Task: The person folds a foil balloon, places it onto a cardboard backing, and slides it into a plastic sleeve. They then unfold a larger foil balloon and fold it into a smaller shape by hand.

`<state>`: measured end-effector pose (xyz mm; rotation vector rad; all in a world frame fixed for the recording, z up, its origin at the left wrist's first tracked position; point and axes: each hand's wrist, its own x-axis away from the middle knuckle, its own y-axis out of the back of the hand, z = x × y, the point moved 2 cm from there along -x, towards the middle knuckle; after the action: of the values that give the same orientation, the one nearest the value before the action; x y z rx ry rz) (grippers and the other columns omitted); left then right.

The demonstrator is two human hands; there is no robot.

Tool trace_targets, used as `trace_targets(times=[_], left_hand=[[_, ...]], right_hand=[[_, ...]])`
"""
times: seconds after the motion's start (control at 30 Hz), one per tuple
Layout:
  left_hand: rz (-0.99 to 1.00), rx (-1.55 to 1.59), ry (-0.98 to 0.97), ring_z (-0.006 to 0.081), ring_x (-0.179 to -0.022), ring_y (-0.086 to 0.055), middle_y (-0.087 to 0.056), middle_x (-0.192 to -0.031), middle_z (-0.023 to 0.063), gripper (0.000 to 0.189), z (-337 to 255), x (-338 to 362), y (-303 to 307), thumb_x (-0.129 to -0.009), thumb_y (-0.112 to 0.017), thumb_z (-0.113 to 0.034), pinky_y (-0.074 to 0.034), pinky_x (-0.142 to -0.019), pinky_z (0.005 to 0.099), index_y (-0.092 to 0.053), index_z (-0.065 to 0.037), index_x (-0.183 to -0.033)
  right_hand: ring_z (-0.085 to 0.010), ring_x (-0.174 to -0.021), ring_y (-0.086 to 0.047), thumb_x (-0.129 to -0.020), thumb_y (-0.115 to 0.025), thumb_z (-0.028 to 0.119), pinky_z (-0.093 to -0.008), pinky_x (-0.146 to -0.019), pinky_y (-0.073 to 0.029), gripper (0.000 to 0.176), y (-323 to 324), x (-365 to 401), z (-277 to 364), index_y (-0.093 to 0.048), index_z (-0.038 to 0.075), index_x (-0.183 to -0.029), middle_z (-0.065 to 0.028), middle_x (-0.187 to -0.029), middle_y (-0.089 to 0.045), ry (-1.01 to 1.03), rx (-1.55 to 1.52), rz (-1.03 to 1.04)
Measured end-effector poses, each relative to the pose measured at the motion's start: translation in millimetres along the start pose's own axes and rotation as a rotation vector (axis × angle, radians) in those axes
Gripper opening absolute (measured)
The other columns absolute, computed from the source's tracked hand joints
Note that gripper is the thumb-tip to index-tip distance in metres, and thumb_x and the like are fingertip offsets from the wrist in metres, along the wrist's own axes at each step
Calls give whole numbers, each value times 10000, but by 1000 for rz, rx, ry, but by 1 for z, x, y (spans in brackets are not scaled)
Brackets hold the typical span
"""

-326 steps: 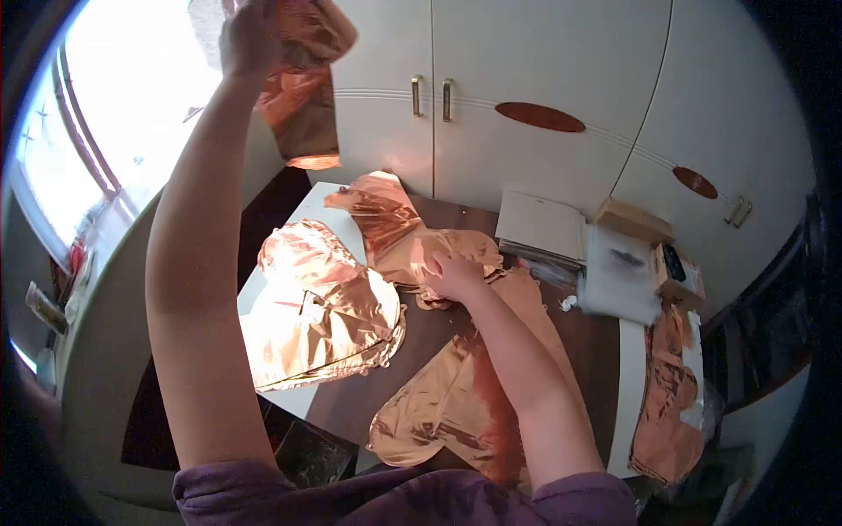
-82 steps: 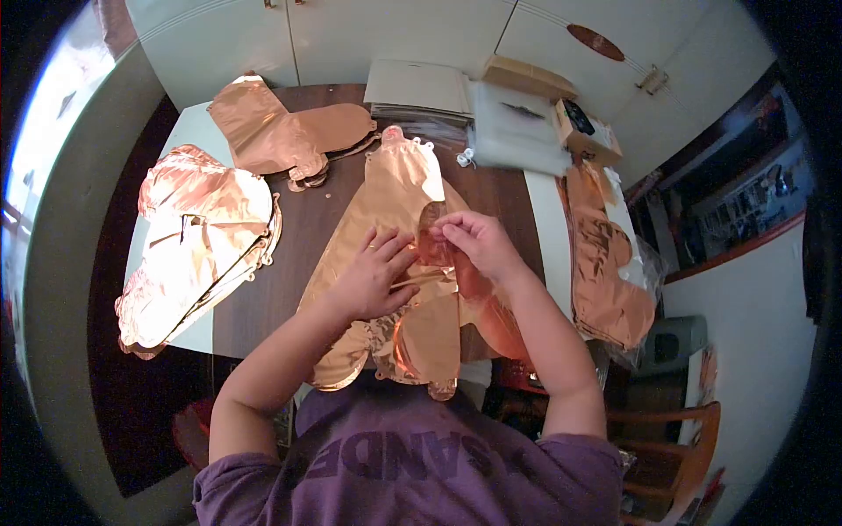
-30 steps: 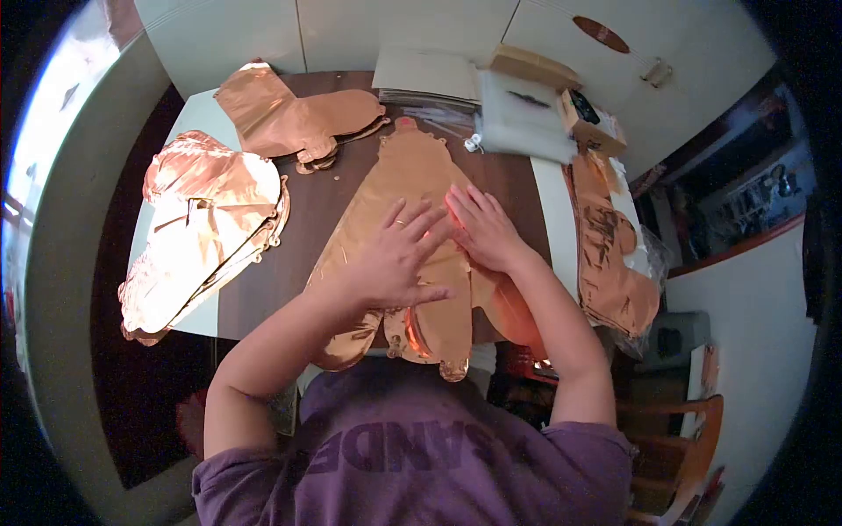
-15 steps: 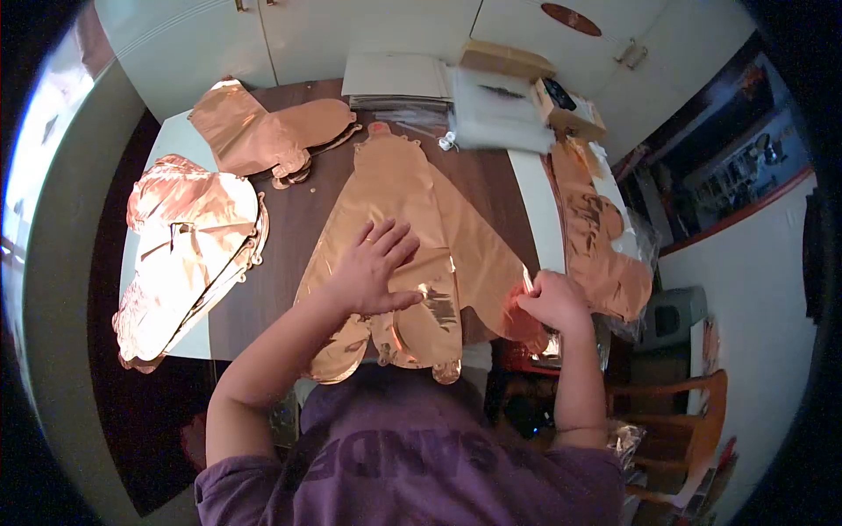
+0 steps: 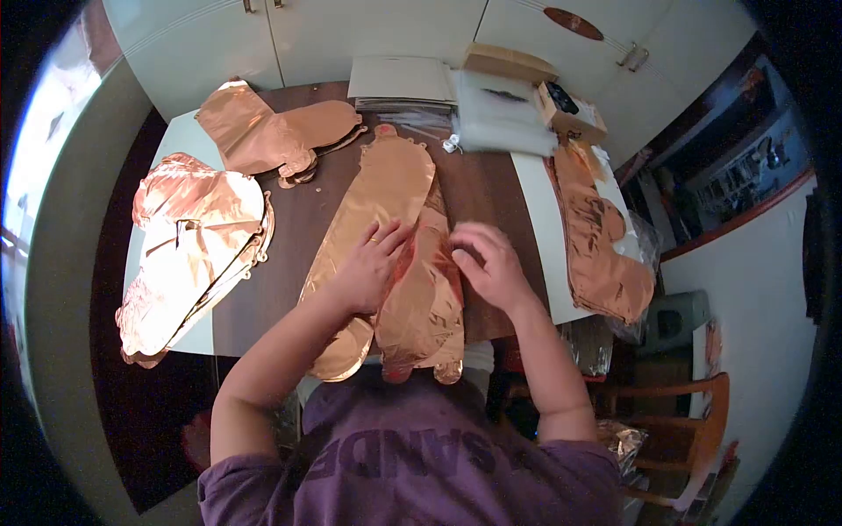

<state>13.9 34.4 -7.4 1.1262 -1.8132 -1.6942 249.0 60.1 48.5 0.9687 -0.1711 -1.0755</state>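
Note:
A flat rose-gold foil balloon (image 5: 393,175) lies in front of me on the dark table, its lower end hanging over the near edge. Its right-hand part is folded inward over the middle, and this flap (image 5: 419,320) shows reddish reflections. My left hand (image 5: 370,270) rests on the foil with fingers stretched, a ring on one of them, along the flap's left edge. At the fold's right side is my right hand (image 5: 493,270), slightly blurred, thumb and fingers apart. It holds nothing that I can see.
More foil balloons lie in piles at the left (image 5: 197,245), back left (image 5: 272,131) and right (image 5: 596,237). Along the back stand a cardboard stack (image 5: 399,77), clear plastic bags (image 5: 504,114) and an open box (image 5: 574,114). A wooden chair (image 5: 715,430) is at the right.
My right hand has moved left, from the outspread right part of the balloon to beside its middle. That part now lies folded over the centre. My left hand stays on the foil.

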Motion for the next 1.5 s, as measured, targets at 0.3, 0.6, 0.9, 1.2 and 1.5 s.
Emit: trace_targets(times=[0.3,0.6,0.9,1.2,1.5], left_hand=[[-30,199,43,392,-1424,-321,-412,-1473,232,678,-4,-1,12,-793,-670,-262,-209,-1184,515,-476,4,-1386],[-287,376,81,390,-1289,-489,-524,-1377,211,450,24,-38,43,-900,-612,-114,-399,-1082,457,-530,22,-1321],[-259,221,-98,355,-1244,-525,-575,-1285,192,416,25,-71,-6,-854,-614,-86,-383,-1076,489,-567,18,-1254],[-297,239,-113,361,-1219,-538,-600,-1236,180,342,28,-75,-14,-845,-614,-77,-407,-1047,487,-617,15,-1174],[-300,73,-13,311,-1107,-577,-646,-1105,131,454,20,-96,-1,-827,-669,-406,-413,-1022,434,-672,-21,-1068]], right_hand=[[-353,-1484,-211,-995,-467,414,-518,-1202,-161,664,-39,-18,-23,-326,3,-1497,-186,-1601,-239,15,378,308],[-356,-1485,-207,-985,-476,430,-518,-1210,-127,694,-43,-16,-24,-314,2,-1506,-183,-1598,-247,12,437,322],[-378,-1479,-202,-963,-524,371,-544,-1196,-139,702,-36,1,-1,-299,-35,-1489,-235,-1568,-267,30,398,351],[-371,-1485,-191,-967,-487,489,-564,-1192,-116,780,-40,44,24,-281,-42,-1500,-242,-1573,-251,66,417,391],[-374,-1494,-159,-961,-484,516,-560,-1198,-80,811,-41,45,23,-256,-32,-1515,-233,-1585,-233,45,428,431]])
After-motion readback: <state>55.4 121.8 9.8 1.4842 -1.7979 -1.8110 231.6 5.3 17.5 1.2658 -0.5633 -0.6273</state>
